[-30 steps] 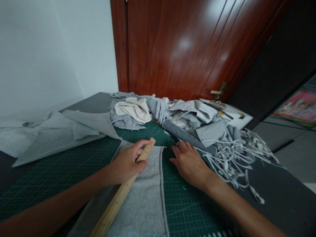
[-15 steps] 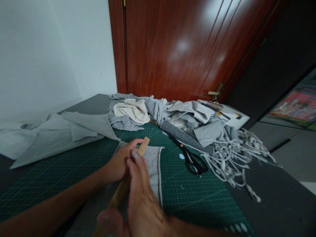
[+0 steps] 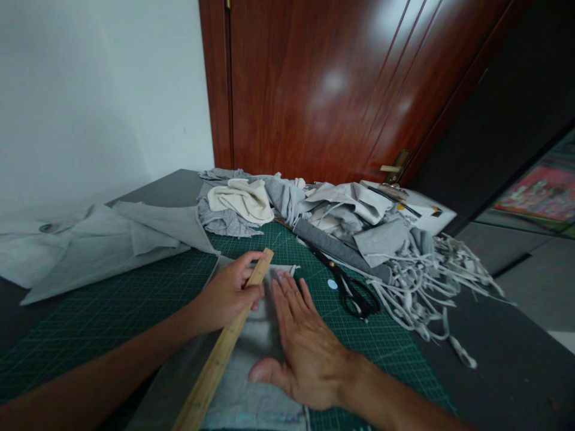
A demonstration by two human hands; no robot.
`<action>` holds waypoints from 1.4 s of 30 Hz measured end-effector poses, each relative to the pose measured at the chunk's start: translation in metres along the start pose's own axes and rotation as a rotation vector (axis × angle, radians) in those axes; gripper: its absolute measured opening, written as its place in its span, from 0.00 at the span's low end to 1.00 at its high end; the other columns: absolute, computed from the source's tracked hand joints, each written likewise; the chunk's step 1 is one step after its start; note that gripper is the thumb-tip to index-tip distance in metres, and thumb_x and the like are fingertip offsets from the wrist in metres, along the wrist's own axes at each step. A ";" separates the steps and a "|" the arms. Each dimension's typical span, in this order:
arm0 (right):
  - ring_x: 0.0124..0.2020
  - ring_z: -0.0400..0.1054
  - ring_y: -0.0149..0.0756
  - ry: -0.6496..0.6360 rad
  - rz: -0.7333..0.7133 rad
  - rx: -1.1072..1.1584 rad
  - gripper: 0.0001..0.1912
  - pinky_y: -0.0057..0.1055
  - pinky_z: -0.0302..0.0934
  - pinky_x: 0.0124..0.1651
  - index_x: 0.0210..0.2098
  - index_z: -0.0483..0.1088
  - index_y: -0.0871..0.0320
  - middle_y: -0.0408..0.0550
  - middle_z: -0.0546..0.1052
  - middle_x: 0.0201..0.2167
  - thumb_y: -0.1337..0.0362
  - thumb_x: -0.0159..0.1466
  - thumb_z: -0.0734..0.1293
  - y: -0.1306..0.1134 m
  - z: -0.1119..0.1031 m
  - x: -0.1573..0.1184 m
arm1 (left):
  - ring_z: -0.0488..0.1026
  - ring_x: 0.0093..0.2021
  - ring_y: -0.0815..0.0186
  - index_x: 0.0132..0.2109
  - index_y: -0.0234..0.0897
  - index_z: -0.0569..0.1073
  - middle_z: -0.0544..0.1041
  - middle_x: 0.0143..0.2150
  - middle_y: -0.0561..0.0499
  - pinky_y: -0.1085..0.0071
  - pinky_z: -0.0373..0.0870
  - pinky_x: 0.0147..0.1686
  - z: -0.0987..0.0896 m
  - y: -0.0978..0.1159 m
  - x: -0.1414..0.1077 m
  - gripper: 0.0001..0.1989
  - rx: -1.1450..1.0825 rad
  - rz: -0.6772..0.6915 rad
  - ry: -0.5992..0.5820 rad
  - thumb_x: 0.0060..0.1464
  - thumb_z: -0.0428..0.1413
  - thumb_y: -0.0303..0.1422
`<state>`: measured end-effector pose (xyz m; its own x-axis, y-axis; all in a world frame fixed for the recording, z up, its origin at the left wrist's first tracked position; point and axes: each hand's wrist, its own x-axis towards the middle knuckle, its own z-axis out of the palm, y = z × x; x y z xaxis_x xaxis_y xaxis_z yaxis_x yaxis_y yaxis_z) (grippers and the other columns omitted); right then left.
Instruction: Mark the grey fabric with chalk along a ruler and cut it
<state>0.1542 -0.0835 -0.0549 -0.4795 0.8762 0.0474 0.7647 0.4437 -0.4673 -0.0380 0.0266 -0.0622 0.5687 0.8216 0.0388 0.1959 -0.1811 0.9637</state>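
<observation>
Left hand: gripping the ruler near its far end, apparently to control its slant over the cloth.
Right hand: flattened, fingers extended over the cloth's right side, perhaps to smooth or steady it; pressure unclear.
Cloth: on the mat, which likely keeps it level.
Scissors: right of the cloth, handles nearer the person, probably for easy reach.
Scraps: heaped beyond the cloth, seemingly to leave room.
</observation>
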 end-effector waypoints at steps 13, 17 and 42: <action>0.82 0.20 0.66 -0.344 0.071 -0.069 0.94 0.64 0.14 0.79 0.81 0.25 0.66 0.68 0.26 0.81 0.32 0.38 0.84 0.032 -0.042 -0.002 | 0.74 0.25 0.64 0.67 0.38 0.60 0.75 0.29 0.58 0.71 0.64 0.25 0.000 0.000 0.000 0.36 0.025 -0.022 0.001 0.53 0.60 0.37; 0.82 0.20 0.66 -0.380 0.060 -0.067 0.95 0.63 0.14 0.79 0.81 0.26 0.65 0.67 0.26 0.81 0.34 0.36 0.85 0.035 -0.046 0.000 | 0.74 0.25 0.64 0.68 0.36 0.60 0.75 0.29 0.59 0.70 0.65 0.26 0.000 0.001 0.000 0.37 0.027 -0.018 0.004 0.53 0.60 0.37; 0.80 0.17 0.70 -0.425 0.063 -0.049 0.97 0.64 0.13 0.78 0.80 0.25 0.70 0.72 0.23 0.80 0.29 0.36 0.83 0.039 -0.047 -0.001 | 0.75 0.25 0.61 0.68 0.35 0.60 0.76 0.30 0.56 0.68 0.66 0.26 0.001 0.004 -0.002 0.35 0.110 0.006 0.015 0.55 0.58 0.37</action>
<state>0.2043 -0.0580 -0.0314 -0.5583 0.7510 -0.3524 0.8126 0.4094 -0.4149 -0.0376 0.0239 -0.0583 0.5584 0.8281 0.0491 0.2794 -0.2435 0.9288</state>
